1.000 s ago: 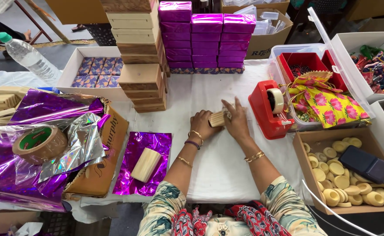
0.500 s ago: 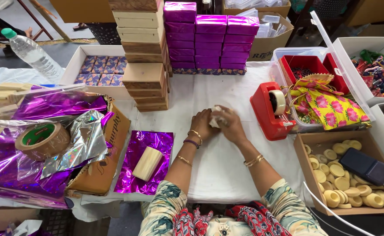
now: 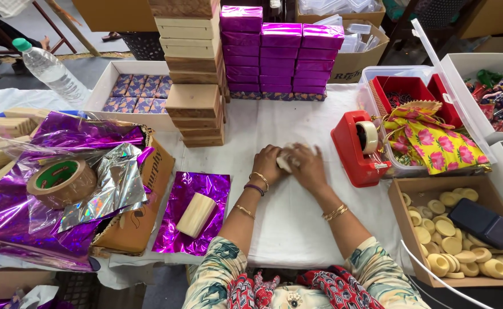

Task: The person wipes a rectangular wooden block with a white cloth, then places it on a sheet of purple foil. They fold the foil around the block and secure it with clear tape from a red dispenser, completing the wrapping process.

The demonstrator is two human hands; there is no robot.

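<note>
Nearest, a wooden block (image 3: pixel 196 214) lies on purple foil (image 3: pixel 189 212), its long axis slanting up-right. Further, left hand (image 3: pixel 267 164) and right hand (image 3: pixel 309 167) both clasp a pale box (image 3: pixel 286 159) (direction hidden) on the white table (image 3: pixel 286 120).

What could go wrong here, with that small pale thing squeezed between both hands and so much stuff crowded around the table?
1. Both hands, left hand and right hand, cover most of the small pale piece, so it could perhaps slip or crumple unseen.
2. The tall stack of wooden boxes stands close to the left elbow's side; a bump might topple it.
3. The red tape dispenser sits just beside the right hand and might catch a wrist.
</note>
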